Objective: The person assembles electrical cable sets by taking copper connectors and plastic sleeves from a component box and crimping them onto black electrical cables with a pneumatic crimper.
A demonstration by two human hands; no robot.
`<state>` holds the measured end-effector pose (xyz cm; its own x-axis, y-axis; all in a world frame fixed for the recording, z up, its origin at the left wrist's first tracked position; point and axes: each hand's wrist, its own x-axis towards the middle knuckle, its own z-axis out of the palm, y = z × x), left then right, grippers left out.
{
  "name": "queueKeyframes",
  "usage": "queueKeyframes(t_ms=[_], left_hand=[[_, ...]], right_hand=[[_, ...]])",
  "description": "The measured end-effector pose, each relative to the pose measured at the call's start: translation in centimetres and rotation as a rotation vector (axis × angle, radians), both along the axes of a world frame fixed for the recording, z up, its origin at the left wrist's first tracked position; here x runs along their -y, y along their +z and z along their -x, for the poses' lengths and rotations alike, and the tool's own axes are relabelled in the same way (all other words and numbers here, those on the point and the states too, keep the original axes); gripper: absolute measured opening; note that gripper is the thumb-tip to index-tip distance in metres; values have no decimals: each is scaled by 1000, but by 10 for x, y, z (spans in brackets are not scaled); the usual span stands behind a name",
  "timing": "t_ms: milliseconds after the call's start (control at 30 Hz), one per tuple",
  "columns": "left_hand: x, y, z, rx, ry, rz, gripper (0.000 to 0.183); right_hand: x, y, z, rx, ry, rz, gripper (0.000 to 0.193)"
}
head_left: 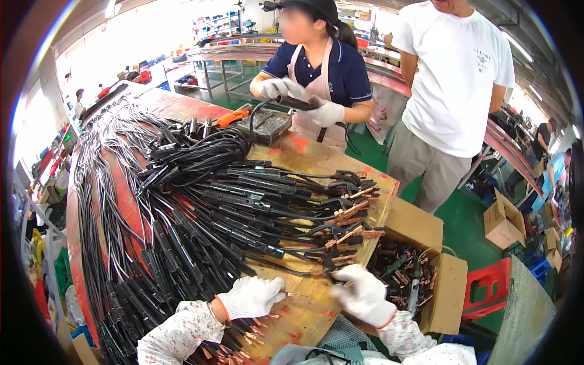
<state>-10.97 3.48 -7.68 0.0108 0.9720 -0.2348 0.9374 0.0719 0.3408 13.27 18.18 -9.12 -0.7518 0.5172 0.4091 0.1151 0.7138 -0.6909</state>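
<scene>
A copper tip (293, 294) (rear hidden) points right, near a blurred black piece (331, 278).

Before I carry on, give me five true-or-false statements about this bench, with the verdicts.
1. The left hand wears a white glove. True.
2. The cardboard box is shut. False: the cardboard box stands open, with parts inside.
3. Black cables lie on the table. True.
4. The right hand rests on the red crate. False: the right hand is near the table's edge, apart from the red crate.
5. The co-worker holds a black part. True.
</scene>
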Motion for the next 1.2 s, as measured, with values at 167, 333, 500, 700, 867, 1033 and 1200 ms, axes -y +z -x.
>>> queueKeyframes(t_ms=[167,333,500,700,867,1033,1200], left_hand=[[6,-5,9,158,54,-101,19],[-12,6,13,314,47,-244,20],[-13,-1,13,489,114,-293,21],[-7,4,9,487,99,-197,20],[-7,10,11,505,75,-108,19],[-7,8,13,539,42,-88,16],[-13,9,12,488,28,-9,17]], right_hand=[[35,-40,12,235,-81,-269,39],[30,-26,17,236,-57,-235,36],[29,-12,41,314,-98,-124,35],[34,-9,55,316,-16,-111,38],[36,-11,57,260,-3,-94,36],[26,-15,56,250,144,-89,34],[13,-6,59,298,246,-258,31]])
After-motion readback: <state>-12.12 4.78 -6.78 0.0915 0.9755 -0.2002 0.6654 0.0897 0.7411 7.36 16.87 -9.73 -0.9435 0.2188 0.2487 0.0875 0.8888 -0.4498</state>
